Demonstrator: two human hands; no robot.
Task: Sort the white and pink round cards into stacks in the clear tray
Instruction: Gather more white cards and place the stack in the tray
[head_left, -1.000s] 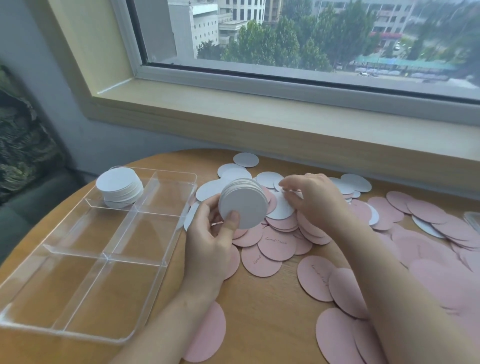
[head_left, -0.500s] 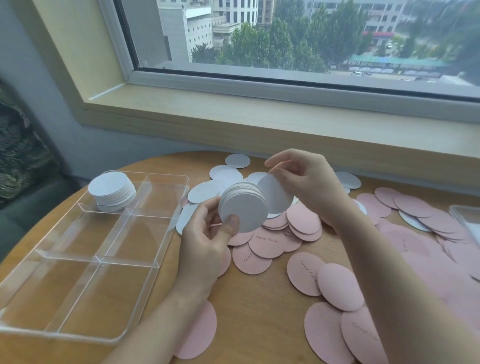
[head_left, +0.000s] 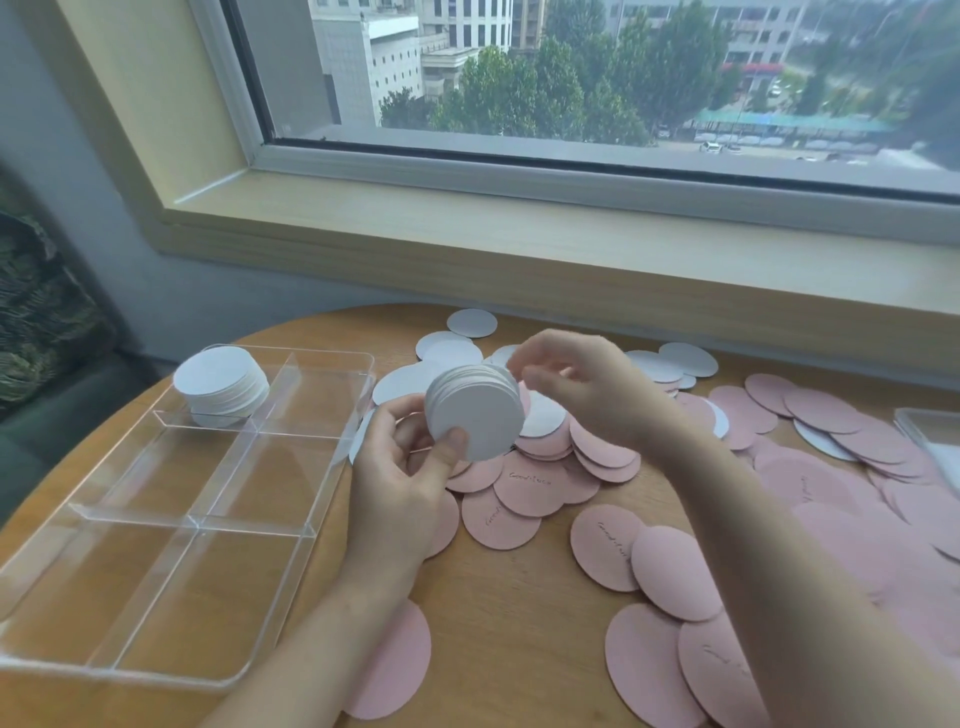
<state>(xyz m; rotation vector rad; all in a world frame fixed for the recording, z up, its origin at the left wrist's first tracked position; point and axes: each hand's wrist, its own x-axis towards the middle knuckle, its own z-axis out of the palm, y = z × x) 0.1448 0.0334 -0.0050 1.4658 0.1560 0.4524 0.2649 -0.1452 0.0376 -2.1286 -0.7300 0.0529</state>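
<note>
Left hand (head_left: 402, 483) grips a stack of white round cards (head_left: 475, 413) by its lower edge, thumb on the front face, fingers behind, tilted twd the person so new cards can be slid onto the back. Right hand (head_left: 576, 387) hovers just behind the stack's top edge, fingers loosely curled and blurred; prob pinching nothing, but can't tell for sure w/ the motion smear.

Clear tray (head_left: 332, 467) sits at left on the round wooden table (head_left: 519, 623), six compartments; only the far-left one holds a white card pile (head_left: 221, 384). Other five look empty, so no pink stack yet.

Loose white cards (head_left: 449, 345) lie btwn the hands and the window sill (head_left: 519, 244), within easy reach of the right hand. Pink cards (head_left: 530, 486) spread across centre and right, overlapping, some w/ handwriting. Judging by this, whites are gathered first in hand, to drop into the tray as one batch.
</note>
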